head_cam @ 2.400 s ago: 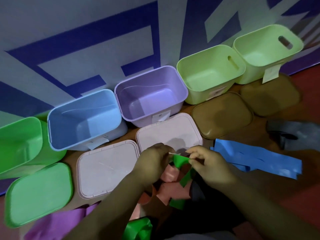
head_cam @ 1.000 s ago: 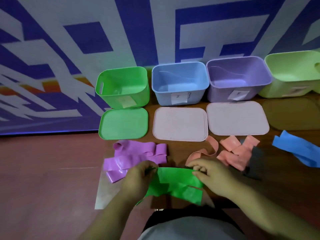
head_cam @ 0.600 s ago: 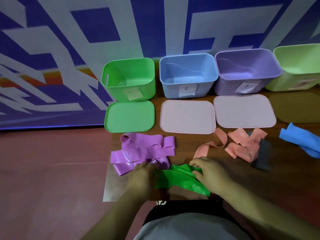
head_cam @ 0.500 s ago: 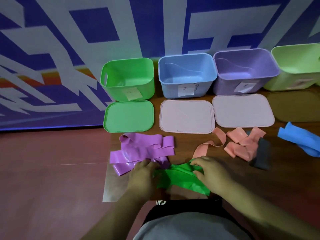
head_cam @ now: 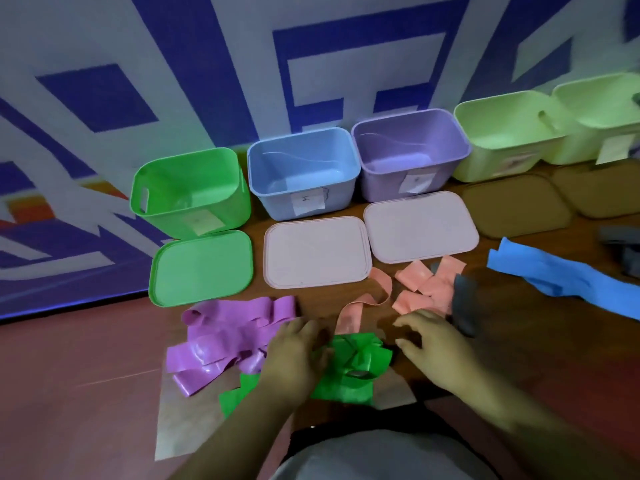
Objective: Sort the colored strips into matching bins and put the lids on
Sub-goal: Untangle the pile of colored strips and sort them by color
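A bunched pile of green strips (head_cam: pixel 351 374) lies at the near edge of the table. My left hand (head_cam: pixel 294 355) covers its left side with fingers curled onto it. My right hand (head_cam: pixel 433 344) sits just right of the pile, fingers spread, holding nothing. Purple strips (head_cam: pixel 221 341) lie to the left, pink strips (head_cam: pixel 422 289) behind my right hand, blue strips (head_cam: pixel 571 285) to the right. At the back stand a green bin (head_cam: pixel 190 188), a blue bin (head_cam: pixel 301 168) and a purple bin (head_cam: pixel 408 147), all open. A green lid (head_cam: pixel 202 266) lies flat before the green bin.
Two pale pink lids (head_cam: pixel 315 252) (head_cam: pixel 420 225) lie before the blue and purple bins. Two light green bins (head_cam: pixel 502 133) (head_cam: pixel 602 105) stand at the right with brown lids (head_cam: pixel 516 206) in front. A dark grey strip (head_cam: pixel 464 306) lies beside the pink ones.
The green strips went from spread flat to bunched into a tight pile between my hands. My right hand has come off the pile and opened. The view has tilted slightly.
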The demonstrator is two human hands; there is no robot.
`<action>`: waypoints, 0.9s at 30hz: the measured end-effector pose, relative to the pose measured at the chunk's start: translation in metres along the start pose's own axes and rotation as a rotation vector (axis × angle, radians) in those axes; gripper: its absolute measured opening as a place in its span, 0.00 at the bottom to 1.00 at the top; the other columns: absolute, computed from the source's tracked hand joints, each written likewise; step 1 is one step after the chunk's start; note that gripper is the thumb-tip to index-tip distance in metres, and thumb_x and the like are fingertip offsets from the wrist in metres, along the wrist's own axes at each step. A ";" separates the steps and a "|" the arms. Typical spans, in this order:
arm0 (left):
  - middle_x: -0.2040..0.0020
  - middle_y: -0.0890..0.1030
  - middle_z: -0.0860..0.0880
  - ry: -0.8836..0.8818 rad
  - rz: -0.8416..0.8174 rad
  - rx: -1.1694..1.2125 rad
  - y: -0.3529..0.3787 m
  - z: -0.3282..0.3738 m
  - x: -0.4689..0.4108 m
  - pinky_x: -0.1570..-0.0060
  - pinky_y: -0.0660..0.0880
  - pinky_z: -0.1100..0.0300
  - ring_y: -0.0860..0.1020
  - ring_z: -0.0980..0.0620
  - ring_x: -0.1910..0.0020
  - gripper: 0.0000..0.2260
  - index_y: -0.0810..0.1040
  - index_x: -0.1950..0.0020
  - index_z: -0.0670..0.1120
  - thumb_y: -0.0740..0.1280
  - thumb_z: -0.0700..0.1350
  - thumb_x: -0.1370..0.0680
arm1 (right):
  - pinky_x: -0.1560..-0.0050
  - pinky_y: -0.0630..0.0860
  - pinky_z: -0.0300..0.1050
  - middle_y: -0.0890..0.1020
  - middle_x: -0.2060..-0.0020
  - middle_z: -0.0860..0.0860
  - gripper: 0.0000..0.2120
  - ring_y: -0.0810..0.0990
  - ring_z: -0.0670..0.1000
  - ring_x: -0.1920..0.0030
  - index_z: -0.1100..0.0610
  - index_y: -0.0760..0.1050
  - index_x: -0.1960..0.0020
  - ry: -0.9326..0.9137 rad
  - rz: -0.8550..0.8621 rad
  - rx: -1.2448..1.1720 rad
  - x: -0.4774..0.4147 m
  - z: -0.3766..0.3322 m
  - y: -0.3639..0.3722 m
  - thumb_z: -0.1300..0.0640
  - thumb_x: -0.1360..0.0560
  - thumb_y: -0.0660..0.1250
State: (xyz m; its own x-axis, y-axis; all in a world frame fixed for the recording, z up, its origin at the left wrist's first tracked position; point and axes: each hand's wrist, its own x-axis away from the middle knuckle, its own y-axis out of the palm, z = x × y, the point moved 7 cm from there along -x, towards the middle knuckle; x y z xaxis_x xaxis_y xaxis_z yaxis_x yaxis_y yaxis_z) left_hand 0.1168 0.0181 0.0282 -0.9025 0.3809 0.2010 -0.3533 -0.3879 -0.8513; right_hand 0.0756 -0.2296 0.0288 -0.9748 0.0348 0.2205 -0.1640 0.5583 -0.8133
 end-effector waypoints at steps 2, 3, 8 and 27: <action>0.47 0.78 0.51 0.034 0.003 -0.019 0.008 0.021 -0.015 0.52 0.76 0.51 0.76 0.46 0.49 0.19 0.76 0.39 0.56 0.61 0.59 0.28 | 0.49 0.72 0.38 0.81 0.48 0.45 0.14 0.79 0.48 0.48 0.51 0.81 0.44 0.045 0.011 -0.002 0.001 0.023 -0.013 0.56 0.29 0.74; 0.47 0.77 0.51 0.046 -0.001 -0.026 0.014 0.033 -0.022 0.52 0.76 0.51 0.76 0.46 0.49 0.20 0.76 0.38 0.55 0.61 0.59 0.28 | 0.50 0.72 0.37 0.81 0.48 0.45 0.13 0.79 0.47 0.48 0.51 0.81 0.44 0.074 0.008 -0.010 0.002 0.036 -0.020 0.56 0.28 0.74; 0.43 0.77 0.51 0.147 -0.069 -0.048 0.045 0.098 -0.057 0.44 0.72 0.54 0.74 0.47 0.45 0.22 0.75 0.36 0.53 0.61 0.60 0.27 | 0.52 0.69 0.35 0.78 0.48 0.46 0.14 0.79 0.48 0.48 0.50 0.80 0.43 0.211 0.035 -0.032 0.003 0.103 -0.056 0.56 0.28 0.73; 0.43 0.81 0.59 -0.152 -0.344 0.367 0.164 0.183 -0.102 0.44 0.78 0.52 0.80 0.59 0.45 0.22 0.69 0.36 0.61 0.68 0.50 0.28 | 0.58 0.62 0.33 0.81 0.53 0.46 0.11 0.78 0.47 0.53 0.51 0.80 0.45 0.126 -0.022 -0.029 -0.074 0.179 -0.081 0.58 0.27 0.72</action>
State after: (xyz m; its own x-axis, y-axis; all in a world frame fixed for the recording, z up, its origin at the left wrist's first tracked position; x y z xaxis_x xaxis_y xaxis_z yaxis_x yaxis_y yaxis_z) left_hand 0.1060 -0.2382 -0.0429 -0.7352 0.4228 0.5299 -0.6738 -0.5410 -0.5033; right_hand 0.1336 -0.4257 -0.0175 -0.9439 0.1249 0.3058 -0.1793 0.5839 -0.7917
